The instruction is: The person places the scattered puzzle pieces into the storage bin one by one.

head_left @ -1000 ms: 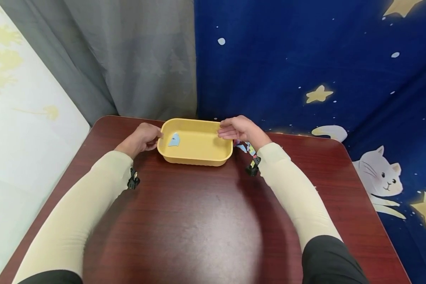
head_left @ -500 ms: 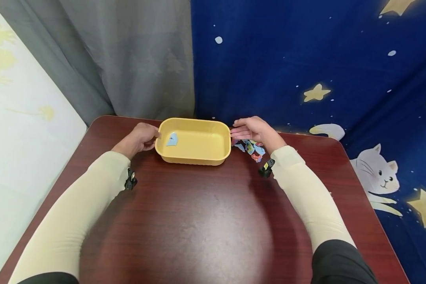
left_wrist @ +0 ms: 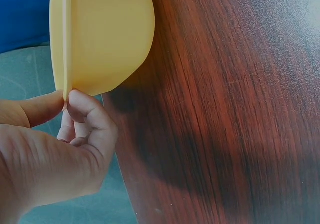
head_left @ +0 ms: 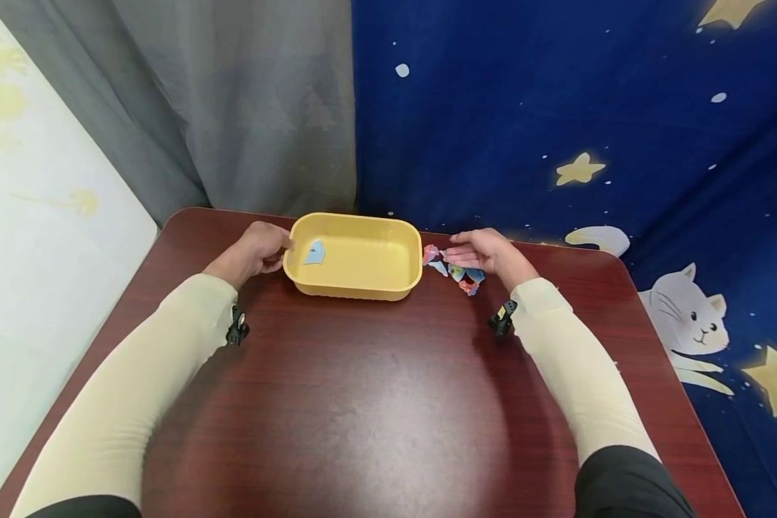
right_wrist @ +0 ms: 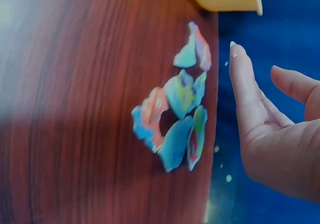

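Note:
A yellow plastic basin (head_left: 362,277) stands near the table's back edge, with one light-blue flat piece (head_left: 314,252) lying inside at its left. My left hand (head_left: 259,248) pinches the basin's left rim between thumb and index finger, as the left wrist view shows. Several colourful flat pieces (right_wrist: 182,94) lie in a loose cluster on the table to the right of the basin. Over that cluster, in the head view, is my right hand (head_left: 488,253), fingers straight and thumb apart. The right wrist view shows nothing in its grasp. The hand partly hides the cluster from the head camera.
The reddish-brown wooden table (head_left: 337,403) reaches back to a grey curtain (head_left: 265,108) and a blue curtain (head_left: 492,108) with stars and a cat. A pale wall (head_left: 45,230) is at the left.
My right hand has moved right, from over the basin's right end to above the colourful pieces, which show more now. The left hand stays on the basin's rim.

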### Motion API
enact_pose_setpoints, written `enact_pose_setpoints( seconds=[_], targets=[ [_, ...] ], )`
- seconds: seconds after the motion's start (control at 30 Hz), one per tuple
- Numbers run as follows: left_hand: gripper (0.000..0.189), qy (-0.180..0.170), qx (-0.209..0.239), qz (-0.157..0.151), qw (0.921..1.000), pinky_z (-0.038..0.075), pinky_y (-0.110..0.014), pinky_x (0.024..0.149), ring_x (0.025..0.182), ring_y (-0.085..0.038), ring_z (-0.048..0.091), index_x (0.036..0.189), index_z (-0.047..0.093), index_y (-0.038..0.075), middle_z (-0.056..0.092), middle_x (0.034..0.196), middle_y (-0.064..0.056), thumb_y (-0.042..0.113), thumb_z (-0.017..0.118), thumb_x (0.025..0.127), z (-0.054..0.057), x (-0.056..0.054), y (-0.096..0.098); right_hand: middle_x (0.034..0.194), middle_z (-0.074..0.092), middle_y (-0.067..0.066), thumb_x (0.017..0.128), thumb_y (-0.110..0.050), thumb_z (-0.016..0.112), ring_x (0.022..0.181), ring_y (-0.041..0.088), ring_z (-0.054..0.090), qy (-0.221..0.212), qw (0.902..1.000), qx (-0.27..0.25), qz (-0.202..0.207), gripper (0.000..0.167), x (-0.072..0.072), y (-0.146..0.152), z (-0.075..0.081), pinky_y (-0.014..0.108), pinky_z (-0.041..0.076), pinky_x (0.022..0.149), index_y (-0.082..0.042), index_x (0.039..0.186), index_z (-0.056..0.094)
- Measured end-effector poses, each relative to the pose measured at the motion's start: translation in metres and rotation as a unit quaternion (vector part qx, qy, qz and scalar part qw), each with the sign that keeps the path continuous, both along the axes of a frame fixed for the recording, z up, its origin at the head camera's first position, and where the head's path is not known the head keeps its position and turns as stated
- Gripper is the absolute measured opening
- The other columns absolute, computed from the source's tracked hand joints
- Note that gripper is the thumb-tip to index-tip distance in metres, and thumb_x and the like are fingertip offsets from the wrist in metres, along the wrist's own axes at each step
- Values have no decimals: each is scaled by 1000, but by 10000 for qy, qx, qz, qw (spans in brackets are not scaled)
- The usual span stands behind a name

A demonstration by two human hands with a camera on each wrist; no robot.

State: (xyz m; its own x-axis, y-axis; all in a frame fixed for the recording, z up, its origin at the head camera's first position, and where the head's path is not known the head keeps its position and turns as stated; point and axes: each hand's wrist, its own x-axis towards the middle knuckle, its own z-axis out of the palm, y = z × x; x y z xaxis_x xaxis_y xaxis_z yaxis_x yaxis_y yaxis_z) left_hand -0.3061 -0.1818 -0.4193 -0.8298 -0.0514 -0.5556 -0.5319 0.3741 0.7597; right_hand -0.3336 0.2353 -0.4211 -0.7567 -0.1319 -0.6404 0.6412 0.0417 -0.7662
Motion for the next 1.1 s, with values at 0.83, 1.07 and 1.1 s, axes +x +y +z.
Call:
enact_pose_setpoints(
  seconds=[0.83,1.07,1.1],
  targets=[
    [38,1,43,-38,10000,52,-22,62,63,-11,53,135,49,4,51,98,-8,17,52,99,1,0,-1,82,74,4,100,-8,49,75,15,73,-233,9977,344,-544,54,8,47,-23,28,58,75,-12,152,32],
    [37,20,61,-39,10000,52,-21,61,61,-11,52,134,49,4,52,93,-7,16,52,99,0,-1,-2,74,72,5,98,-6,53,70,14,72,-374,9951,512,-754,54,11,53,-22,27,58,73,-12,150,37],
    [37,31,60,-44,10000,52,-21,61,61,-11,52,134,49,4,52,92,-7,16,52,99,0,-1,-2,74,72,5,98,-6,52,70,14,72,-371,9949,526,-773,54,12,53,-22,28,58,74,-11,150,37]
  ],
)
